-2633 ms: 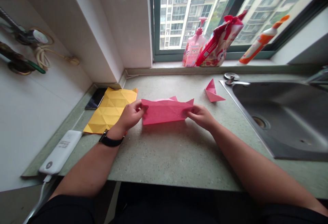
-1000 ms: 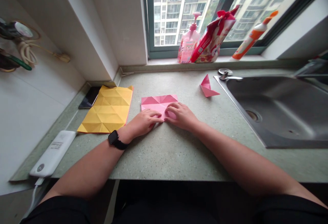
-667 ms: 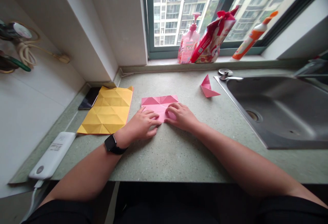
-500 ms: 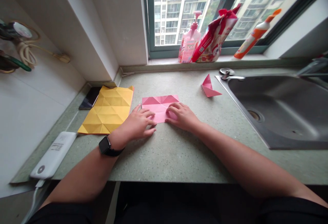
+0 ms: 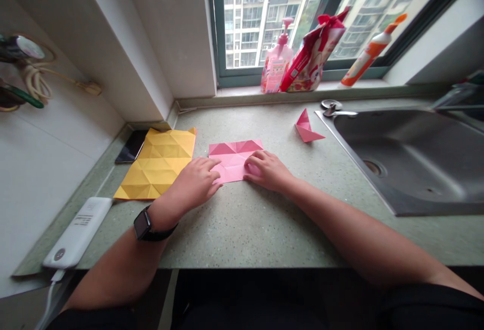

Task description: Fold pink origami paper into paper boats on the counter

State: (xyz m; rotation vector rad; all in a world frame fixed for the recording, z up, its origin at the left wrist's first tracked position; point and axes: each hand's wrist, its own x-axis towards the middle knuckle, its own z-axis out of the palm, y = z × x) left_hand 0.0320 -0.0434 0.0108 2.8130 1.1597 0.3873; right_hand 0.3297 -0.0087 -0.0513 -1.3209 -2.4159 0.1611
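Observation:
A folded pink paper (image 5: 234, 156) lies flat on the speckled green counter (image 5: 264, 214). My left hand (image 5: 192, 184) rests at its lower left corner, fingers stretched out flat with the tips on the paper's edge. My right hand (image 5: 266, 170) presses down on the paper's right side, fingers curled slightly and flat on it. A creased yellow paper (image 5: 161, 165) lies to the left of the pink one. A small folded pink paper piece (image 5: 307, 129) stands further back, near the sink.
A steel sink (image 5: 412, 153) fills the right side. A dark phone (image 5: 131, 146) and a white power bank (image 5: 77, 232) lie at the left edge. On the window sill stand a pink pump bottle (image 5: 275, 65), a red pouch (image 5: 313, 55) and an orange-capped bottle (image 5: 368, 53).
The pink paper, held up between both hands earlier, now lies folded flat on the counter. My left hand has slid leftward along its lower edge. My right hand stays pressed on it.

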